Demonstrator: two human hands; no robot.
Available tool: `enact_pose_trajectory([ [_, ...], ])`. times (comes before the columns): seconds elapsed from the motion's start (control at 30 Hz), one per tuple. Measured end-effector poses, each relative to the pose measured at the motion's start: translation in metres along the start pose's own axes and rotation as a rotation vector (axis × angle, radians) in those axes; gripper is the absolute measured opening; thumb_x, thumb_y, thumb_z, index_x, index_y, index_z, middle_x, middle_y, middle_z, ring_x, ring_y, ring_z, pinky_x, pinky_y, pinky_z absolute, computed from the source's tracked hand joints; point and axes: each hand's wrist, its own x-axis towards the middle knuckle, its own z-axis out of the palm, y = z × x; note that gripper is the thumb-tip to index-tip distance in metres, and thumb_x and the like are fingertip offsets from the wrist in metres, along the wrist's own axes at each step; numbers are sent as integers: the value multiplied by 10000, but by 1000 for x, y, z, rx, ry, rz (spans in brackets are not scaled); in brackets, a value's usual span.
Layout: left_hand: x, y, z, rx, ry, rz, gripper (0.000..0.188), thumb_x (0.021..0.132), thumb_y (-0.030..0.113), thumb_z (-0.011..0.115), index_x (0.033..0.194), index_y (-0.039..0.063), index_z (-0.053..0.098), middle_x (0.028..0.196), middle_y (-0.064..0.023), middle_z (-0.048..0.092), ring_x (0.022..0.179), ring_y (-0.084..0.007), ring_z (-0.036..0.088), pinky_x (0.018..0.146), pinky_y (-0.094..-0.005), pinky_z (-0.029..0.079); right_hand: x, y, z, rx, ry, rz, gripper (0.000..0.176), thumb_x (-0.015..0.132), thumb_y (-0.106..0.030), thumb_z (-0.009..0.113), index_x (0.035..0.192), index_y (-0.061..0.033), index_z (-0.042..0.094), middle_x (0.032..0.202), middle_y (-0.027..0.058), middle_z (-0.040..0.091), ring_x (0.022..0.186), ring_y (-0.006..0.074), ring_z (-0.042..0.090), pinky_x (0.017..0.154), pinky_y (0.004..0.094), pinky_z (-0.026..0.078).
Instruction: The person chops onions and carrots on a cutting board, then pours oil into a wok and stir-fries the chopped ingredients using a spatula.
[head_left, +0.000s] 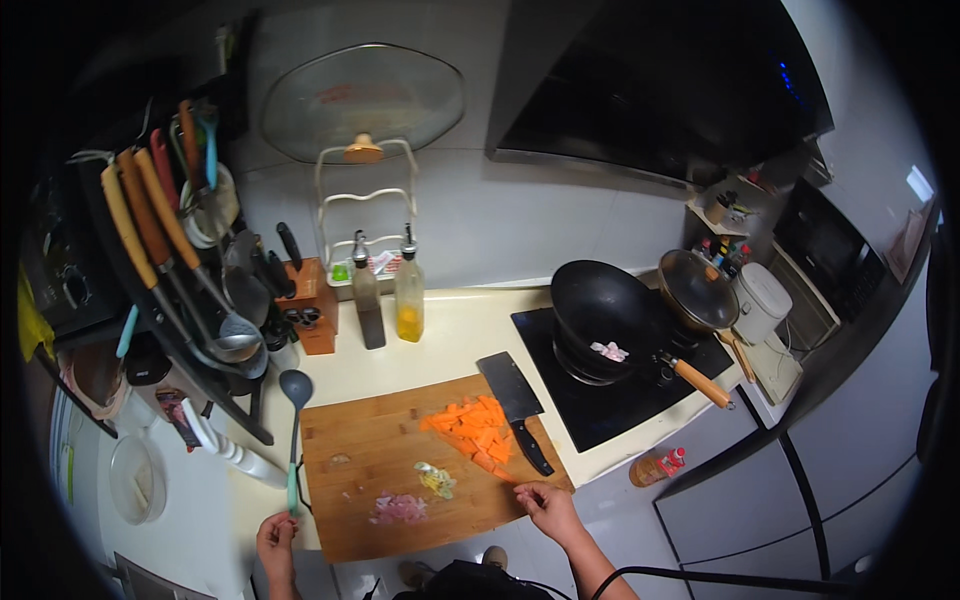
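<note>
My left hand (277, 536) is at the front left, its fingers closed around the end of the green handle of a ladle (295, 435). The ladle's dark grey bowl points away from me, beside a wooden cutting board (360, 450). My right hand (549, 512) is over the board's front right edge, fingers bent, close to the tip of a carrot strip; whether it touches is unclear. On the board are sliced carrot (472, 429), chopped pinkish meat (399, 508) and sliced pale-yellow aromatics (435, 480). A black-handled cleaver (517, 397) lies along the board's right side.
A black wok (600, 307) with pale pieces (609, 351) inside sits on the cooktop (600, 420); its wooden handle (701, 382) sticks out toward the front. Behind are a lidded pan (697, 292), two oil bottles (409, 292) and a knife block (307, 300). Utensils (161, 225) hang left.
</note>
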Motion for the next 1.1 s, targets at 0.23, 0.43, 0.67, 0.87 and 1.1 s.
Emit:
enact_pose_trajectory([
  [0.23, -3, 13, 58, -56, -101, 75, 169, 866, 12, 530, 1029, -16, 568, 854, -85, 631, 736, -121, 572, 694, -236, 466, 4, 34, -49, -3, 83, 28, 167, 808, -76, 629, 964, -21, 650, 801, 123, 663, 681, 163, 641, 640, 257, 506],
  [0.43, -20, 25, 105, 73, -49, 86, 165, 861, 24, 553, 1015, -26, 584, 888, -106, 655, 798, -140, 610, 734, -237, 482, 21, 78, -91, 32, 143, -52, 145, 803, -60, 625, 941, -21, 649, 769, 118, 652, 648, 157, 625, 622, 252, 498],
  [0.67, -56, 36, 109, -22, 24, 174, 204, 845, -14, 568, 1047, -37, 584, 900, -90, 651, 831, -120, 609, 775, -228, 477, 103, 1, -78, 21, -130, -418, 134, 788, -24, 627, 920, -9, 640, 700, 114, 605, 606, 133, 585, 556, 249, 458],
  [0.87, -99, 27, 28, -40, 348, 202, 199, 840, -27, 564, 1039, -33, 584, 872, -98, 647, 811, -132, 613, 738, -241, 495, 176, -163, -1, 78, -284, -764, 145, 819, -106, 608, 930, -17, 637, 784, 146, 626, 639, 239, 594, 608, 296, 474],
  [1.1, -143, -16, -73, -40, 711, 85, 166, 863, 24, 551, 1010, -42, 592, 849, -115, 648, 801, -169, 626, 720, -281, 515, 233, -347, 131, 180, -227, -950, 218, 777, -118, 641, 968, -14, 636, 821, 161, 635, 719, 261, 626, 652, 338, 491],
])
